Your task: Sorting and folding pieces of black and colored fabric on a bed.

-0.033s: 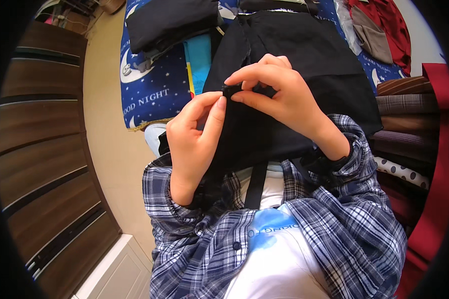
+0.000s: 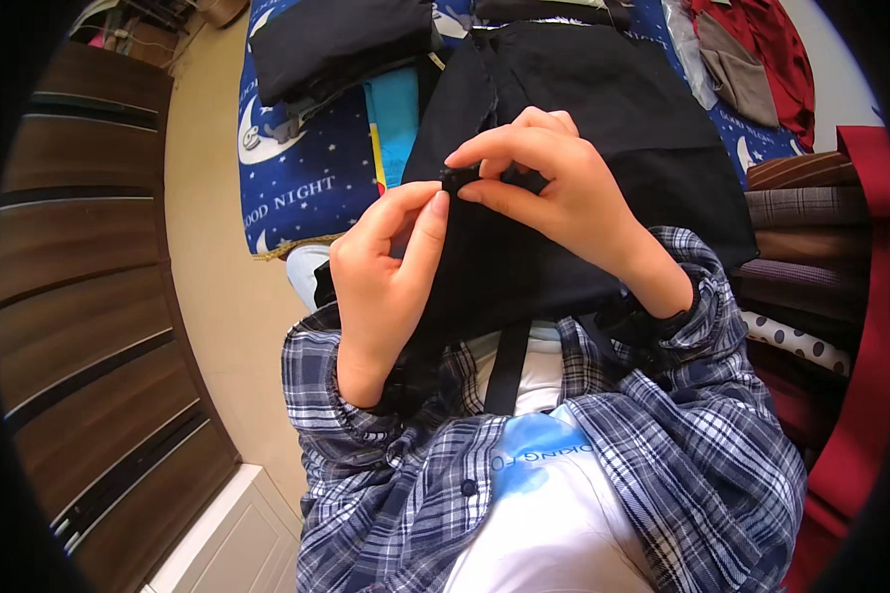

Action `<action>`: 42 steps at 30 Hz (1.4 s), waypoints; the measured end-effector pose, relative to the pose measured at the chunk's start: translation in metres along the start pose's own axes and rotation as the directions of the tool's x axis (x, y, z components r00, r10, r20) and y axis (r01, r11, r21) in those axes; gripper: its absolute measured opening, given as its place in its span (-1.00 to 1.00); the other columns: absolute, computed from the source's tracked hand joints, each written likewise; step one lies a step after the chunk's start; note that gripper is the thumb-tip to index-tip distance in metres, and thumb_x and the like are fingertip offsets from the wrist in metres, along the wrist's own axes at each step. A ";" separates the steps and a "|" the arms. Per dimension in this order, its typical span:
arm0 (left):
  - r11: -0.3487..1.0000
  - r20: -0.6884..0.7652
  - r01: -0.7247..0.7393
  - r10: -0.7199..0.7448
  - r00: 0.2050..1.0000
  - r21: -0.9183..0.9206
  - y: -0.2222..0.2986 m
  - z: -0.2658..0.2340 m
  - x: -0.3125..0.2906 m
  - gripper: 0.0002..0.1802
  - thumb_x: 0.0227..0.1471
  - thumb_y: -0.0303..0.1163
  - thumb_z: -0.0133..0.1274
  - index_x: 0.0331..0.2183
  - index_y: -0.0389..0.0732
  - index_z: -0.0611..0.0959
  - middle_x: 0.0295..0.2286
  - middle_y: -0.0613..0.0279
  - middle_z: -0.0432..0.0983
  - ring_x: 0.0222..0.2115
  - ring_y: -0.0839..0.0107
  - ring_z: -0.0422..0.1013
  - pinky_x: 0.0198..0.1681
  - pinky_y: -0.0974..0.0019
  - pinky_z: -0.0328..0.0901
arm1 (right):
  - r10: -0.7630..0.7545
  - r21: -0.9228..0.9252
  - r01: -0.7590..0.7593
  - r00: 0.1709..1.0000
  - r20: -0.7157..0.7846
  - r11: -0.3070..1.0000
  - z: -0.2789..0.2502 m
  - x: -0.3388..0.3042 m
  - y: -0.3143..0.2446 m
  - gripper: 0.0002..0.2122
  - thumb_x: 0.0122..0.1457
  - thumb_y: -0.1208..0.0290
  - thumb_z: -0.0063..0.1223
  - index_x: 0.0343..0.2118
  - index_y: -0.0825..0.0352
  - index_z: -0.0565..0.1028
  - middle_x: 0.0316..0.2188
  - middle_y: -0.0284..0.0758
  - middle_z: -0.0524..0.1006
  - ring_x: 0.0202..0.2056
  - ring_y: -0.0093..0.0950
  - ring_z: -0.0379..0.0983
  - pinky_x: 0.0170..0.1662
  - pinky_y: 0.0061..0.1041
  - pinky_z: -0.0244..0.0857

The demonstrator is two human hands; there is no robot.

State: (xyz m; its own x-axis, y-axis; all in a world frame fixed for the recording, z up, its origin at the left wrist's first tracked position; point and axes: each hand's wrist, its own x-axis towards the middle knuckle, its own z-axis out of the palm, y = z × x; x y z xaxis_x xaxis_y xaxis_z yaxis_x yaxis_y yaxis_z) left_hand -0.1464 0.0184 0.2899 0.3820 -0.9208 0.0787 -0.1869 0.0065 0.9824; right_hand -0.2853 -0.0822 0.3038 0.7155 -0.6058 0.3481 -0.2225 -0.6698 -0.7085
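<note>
A large piece of black cloth (image 2: 623, 109) spreads over my lap and onto the surface ahead. My left hand (image 2: 388, 262) pinches the cloth's edge between thumb and forefinger at its left side. Just right of it, and slightly higher, my right hand (image 2: 554, 178) grips the same edge with thumb and fingers. A short gathered bit of the black fabric shows between the two sets of fingertips. Whether anything small, such as a needle, is held there cannot be made out.
A dark blue patterned sheet (image 2: 297, 188) lies ahead, bearing folded black cloth (image 2: 341, 49) and a turquoise piece (image 2: 394, 114). Folded fabrics (image 2: 806, 208) are stacked at the right beside a red strip (image 2: 865, 326). Brown drawers (image 2: 89, 237) stand at the left.
</note>
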 end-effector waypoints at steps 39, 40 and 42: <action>0.988 0.069 -0.126 0.120 0.990 0.087 -0.002 0.001 0.000 -0.87 -0.14 -0.50 0.01 -0.44 -0.34 0.51 -0.55 0.17 0.47 -0.52 0.50 0.43 -0.47 0.52 0.28 | -0.095 0.023 0.097 0.993 -0.074 0.995 0.007 0.002 0.008 -0.89 -0.14 0.36 0.10 -0.49 0.18 0.48 -0.49 -0.45 0.45 -0.27 -0.53 0.25 -0.13 -0.53 -0.05; 0.988 0.064 -0.125 0.119 0.991 0.090 -0.003 -0.001 0.000 -0.87 -0.14 -0.50 0.01 -0.44 -0.34 0.51 -0.55 0.17 0.47 -0.52 0.50 0.43 -0.47 0.52 0.28 | -0.072 -0.039 0.074 0.997 0.034 0.997 0.006 0.000 0.009 -0.89 -0.11 0.33 0.07 -0.49 0.19 0.49 -0.49 -0.44 0.45 -0.28 -0.54 0.25 -0.12 -0.52 -0.06; 0.996 0.091 -0.079 0.074 0.993 0.047 -0.007 -0.003 -0.001 -0.85 -0.13 -0.52 -0.01 -0.39 -0.33 0.48 -0.52 0.17 0.48 -0.49 0.48 0.44 -0.43 0.52 0.28 | -0.060 -0.123 0.077 0.989 0.134 0.989 0.005 -0.001 0.012 -0.84 -0.05 0.26 0.01 -0.50 0.22 0.50 -0.54 -0.43 0.46 -0.35 -0.57 0.30 -0.12 -0.50 -0.08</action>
State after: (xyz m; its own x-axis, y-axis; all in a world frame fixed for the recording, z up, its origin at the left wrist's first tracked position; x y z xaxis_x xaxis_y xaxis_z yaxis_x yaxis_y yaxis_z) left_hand -0.1430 0.0207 0.2839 0.2827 -0.9496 0.1357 -0.2592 0.0606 0.9639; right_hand -0.2849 -0.0873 0.2921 0.8098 -0.5014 0.3046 -0.2468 -0.7622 -0.5985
